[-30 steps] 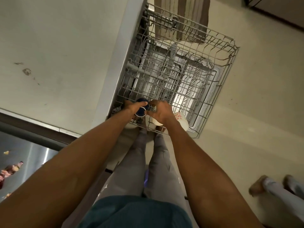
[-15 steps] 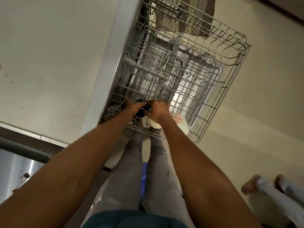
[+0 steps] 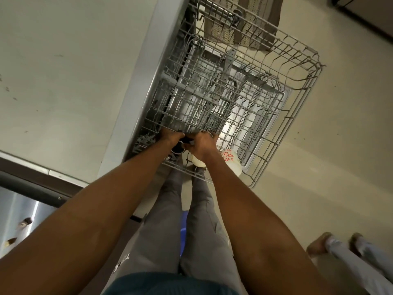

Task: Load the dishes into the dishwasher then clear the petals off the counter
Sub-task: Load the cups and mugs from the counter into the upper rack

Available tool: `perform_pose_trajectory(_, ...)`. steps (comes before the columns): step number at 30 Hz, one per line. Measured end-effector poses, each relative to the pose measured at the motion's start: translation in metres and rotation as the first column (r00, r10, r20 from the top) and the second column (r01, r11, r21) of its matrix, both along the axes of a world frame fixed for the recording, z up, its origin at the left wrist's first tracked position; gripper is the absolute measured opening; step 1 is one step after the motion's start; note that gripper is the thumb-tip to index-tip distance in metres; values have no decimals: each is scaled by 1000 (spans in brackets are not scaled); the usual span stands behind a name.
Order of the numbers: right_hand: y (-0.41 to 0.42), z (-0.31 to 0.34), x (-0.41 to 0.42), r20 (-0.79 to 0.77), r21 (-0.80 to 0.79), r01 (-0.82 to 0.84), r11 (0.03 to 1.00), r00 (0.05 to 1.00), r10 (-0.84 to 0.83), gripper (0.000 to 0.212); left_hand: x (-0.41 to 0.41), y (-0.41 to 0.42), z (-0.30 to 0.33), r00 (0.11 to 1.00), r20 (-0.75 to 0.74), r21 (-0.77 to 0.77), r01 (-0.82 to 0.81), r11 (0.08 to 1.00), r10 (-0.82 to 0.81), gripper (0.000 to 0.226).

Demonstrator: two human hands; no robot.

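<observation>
The grey wire dishwasher rack (image 3: 297,116) is pulled out over the open door. At its near edge my left hand (image 3: 170,138) and my right hand (image 3: 202,144) both grip a dark blue cup (image 3: 179,145) that sits low in the rack, mostly hidden between my fingers. Just right of my right wrist a white mug with red flower print (image 3: 230,160) lies in the rack's near corner. A few petals (image 3: 23,222) lie on the steel surface at the bottom left edge.
The pale countertop (image 3: 74,71) fills the left. A striped mat (image 3: 244,22) lies on the floor beyond the rack. Another person's feet (image 3: 331,245) stand at the bottom right. My legs are right below the rack's near edge.
The view has tilted so the rack sits larger and further right. Both hands stay on the blue cup, which has sunk lower between them.
</observation>
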State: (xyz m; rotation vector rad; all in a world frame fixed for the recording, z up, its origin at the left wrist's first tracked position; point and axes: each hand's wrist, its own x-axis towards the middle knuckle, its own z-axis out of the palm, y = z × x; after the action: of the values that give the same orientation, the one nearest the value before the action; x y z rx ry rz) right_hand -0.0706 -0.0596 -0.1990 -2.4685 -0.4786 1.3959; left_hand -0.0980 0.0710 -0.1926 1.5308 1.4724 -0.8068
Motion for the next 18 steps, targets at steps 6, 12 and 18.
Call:
perform_pose_trajectory(6, -3, 4, -5, 48, -29, 12, 999, 999, -10, 31, 3, -3, 27, 996, 9, 102, 89, 991, -91, 40)
perform_pose_trajectory(12, -11, 51, 8, 128, -23, 32, 999, 991, -28, 17, 1, -4, 75, 977, 63, 152, 194, 969, -205, 29)
perform_pose_trajectory(18, -20, 118, 20, 185, 78, 48, 996, 981, -61, 26, -15, -6, 140, 959, 165, 90, 219, 972, -231, 33)
